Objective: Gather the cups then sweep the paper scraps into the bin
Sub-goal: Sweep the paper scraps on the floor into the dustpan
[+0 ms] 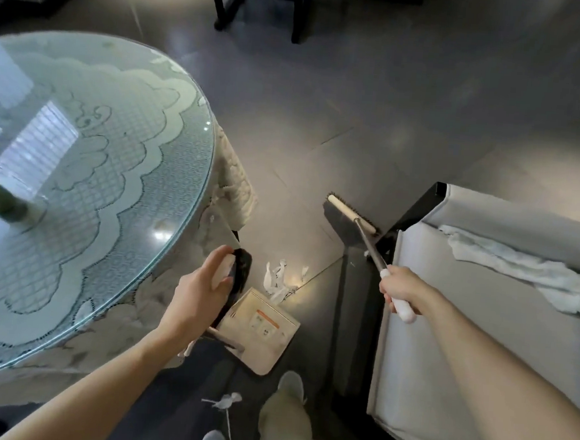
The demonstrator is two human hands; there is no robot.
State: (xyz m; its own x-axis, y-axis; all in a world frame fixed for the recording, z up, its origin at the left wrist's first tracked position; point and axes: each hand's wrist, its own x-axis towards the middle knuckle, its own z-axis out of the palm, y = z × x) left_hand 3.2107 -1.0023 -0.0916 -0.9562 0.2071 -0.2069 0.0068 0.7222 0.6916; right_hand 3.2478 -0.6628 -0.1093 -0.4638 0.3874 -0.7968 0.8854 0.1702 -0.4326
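While the sweep is on, flat cream dustpan (pixel 273 347): sitting on the grey tiled floor (pixel 357 121), an orange-striped label on its tray, mouth pointing away from the person.
Left hand (pixel 205 282): fingers curled tight over the top of the dustpan's dark upright handle, a white part showing under the fingertips.
Crumpled white paper scraps (pixel 277 280): bunched right at the dustpan's far lip, seemingly touching it, and not in the tray.
Stray white scrap (pixel 226 401): lying on the near side of the dustpan, close to the feet.
Right hand (pixel 402 289): off to the right of the dustpan, fingers wrapped round the white grip at the end of the broom's shaft.
Long broom with metal shaft, pale bar and dark bristles (pixel 351 213): head out beyond the dustpan and to its right, well apart from the paper scraps; whether the bristles touch the floor, cannot tell.
Round glass-topped table over white lace cloth (pixel 79 170): left of the dustpan, the cloth hanging down just beside the left hand.
Pale grey upholstered seat (pixel 480 319): right of the dustpan, a rumpled white cloth (pixel 518 266) lying on it.
Light shoes (pixel 291 385): on the near side of the dustpan.
Dark chair legs (pixel 297 21): far beyond the dustpan.
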